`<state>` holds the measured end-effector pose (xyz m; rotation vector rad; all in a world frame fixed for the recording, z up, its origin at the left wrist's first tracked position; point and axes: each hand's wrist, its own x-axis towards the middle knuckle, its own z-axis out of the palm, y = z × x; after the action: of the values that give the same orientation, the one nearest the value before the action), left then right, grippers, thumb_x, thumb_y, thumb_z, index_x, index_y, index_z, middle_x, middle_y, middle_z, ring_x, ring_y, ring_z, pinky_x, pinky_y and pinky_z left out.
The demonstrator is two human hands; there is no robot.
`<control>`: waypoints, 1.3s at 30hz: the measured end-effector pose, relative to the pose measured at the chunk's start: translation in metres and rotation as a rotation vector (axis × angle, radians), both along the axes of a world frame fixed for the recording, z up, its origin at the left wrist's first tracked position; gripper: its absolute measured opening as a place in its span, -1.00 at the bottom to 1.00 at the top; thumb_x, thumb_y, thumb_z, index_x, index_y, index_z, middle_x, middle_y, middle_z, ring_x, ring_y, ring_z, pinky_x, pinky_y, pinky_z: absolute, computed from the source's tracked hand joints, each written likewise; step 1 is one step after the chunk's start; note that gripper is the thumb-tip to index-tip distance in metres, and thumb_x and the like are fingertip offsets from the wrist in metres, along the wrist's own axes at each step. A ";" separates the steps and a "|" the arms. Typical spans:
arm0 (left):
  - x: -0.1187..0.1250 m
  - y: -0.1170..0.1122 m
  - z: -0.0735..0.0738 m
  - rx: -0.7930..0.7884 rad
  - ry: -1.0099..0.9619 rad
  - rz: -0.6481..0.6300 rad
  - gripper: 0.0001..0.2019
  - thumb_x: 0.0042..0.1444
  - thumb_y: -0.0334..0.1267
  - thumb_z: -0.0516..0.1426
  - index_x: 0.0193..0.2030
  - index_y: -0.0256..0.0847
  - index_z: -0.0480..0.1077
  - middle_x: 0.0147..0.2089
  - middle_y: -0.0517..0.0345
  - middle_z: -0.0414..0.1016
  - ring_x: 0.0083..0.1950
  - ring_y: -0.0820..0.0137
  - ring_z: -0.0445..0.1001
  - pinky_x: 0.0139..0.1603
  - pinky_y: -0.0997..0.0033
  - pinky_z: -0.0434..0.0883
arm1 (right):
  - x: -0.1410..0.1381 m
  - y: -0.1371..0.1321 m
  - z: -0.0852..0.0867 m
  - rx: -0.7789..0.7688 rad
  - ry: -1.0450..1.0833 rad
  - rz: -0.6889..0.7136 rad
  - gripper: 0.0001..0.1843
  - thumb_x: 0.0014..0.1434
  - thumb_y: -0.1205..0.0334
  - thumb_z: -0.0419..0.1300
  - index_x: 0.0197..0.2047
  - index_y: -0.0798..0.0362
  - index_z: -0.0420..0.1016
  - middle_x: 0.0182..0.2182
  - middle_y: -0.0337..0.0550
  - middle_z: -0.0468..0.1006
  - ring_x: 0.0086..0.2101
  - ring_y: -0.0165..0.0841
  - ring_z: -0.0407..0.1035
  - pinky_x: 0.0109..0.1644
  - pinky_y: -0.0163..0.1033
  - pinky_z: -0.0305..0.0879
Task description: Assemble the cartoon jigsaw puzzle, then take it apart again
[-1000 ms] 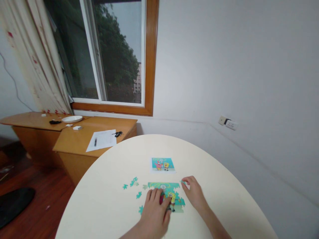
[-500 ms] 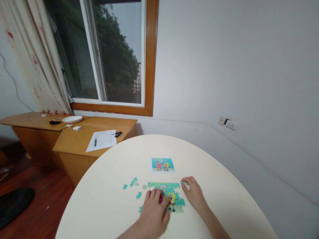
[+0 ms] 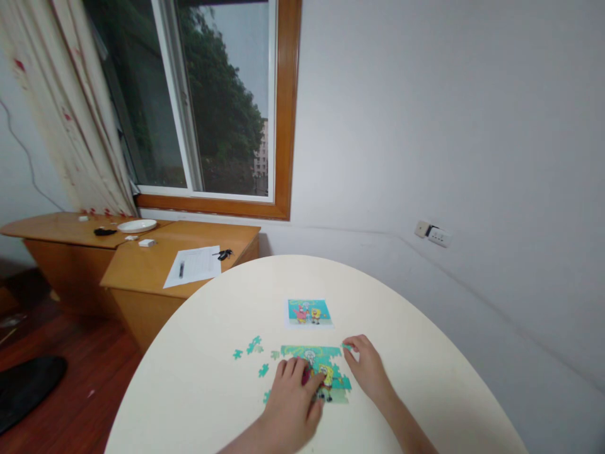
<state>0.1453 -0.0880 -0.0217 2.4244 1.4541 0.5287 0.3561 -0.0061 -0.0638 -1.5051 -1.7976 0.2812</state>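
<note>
A partly joined cartoon jigsaw puzzle (image 3: 336,382) lies flat on the round cream table (image 3: 198,378), with gaps along its right side. Across its left part rests my left hand (image 3: 293,394), fingers stretched out and lying flat, hiding much of that side. At the upper right corner my right hand (image 3: 366,366) pinches a small green puzzle piece (image 3: 347,346) between thumb and fingertips. Several loose green pieces (image 3: 263,371) are scattered left of the puzzle. Just beyond it lies a reference picture card (image 3: 309,313) showing the same cartoon figures.
Behind the table on the left, a wooden desk (image 3: 142,271) holds a white plate (image 3: 137,226), a sheet of paper (image 3: 193,268) with a pen, and keys (image 3: 225,255). A window and a white wall (image 3: 425,126) with a socket (image 3: 439,237) stand behind.
</note>
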 end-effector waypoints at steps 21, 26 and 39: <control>0.000 -0.002 0.002 -0.011 0.026 0.002 -0.60 0.13 -0.10 0.01 0.14 0.08 0.25 0.04 0.06 0.25 0.06 0.18 0.15 0.13 0.10 0.09 | -0.001 -0.003 0.004 0.005 0.030 0.006 -0.83 0.01 0.32 0.05 -0.37 0.06 0.46 -0.38 -0.08 0.46 -0.33 -0.27 0.34 -0.16 -0.17 0.29; 0.000 -0.002 0.003 -0.008 0.037 0.003 -0.61 0.14 -0.10 0.01 0.14 0.10 0.24 0.04 0.08 0.25 0.06 0.20 0.16 0.12 0.13 0.09 | -0.001 -0.002 0.003 0.004 0.023 0.016 -0.82 0.02 0.31 0.04 -0.36 0.07 0.46 -0.38 -0.07 0.46 -0.33 -0.28 0.34 -0.17 -0.17 0.29; 0.000 -0.002 0.002 -0.003 0.017 -0.008 -0.61 0.14 -0.10 0.00 0.13 0.08 0.25 0.03 0.06 0.25 0.05 0.19 0.16 0.12 0.10 0.10 | -0.002 -0.004 0.009 -0.013 0.027 0.020 -0.83 0.01 0.29 0.05 -0.37 0.07 0.47 -0.39 -0.06 0.47 -0.34 -0.27 0.35 -0.16 -0.16 0.30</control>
<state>0.1450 -0.0899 -0.0193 2.4371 1.4508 0.5059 0.3540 -0.0106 -0.0549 -1.4862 -1.7939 0.3221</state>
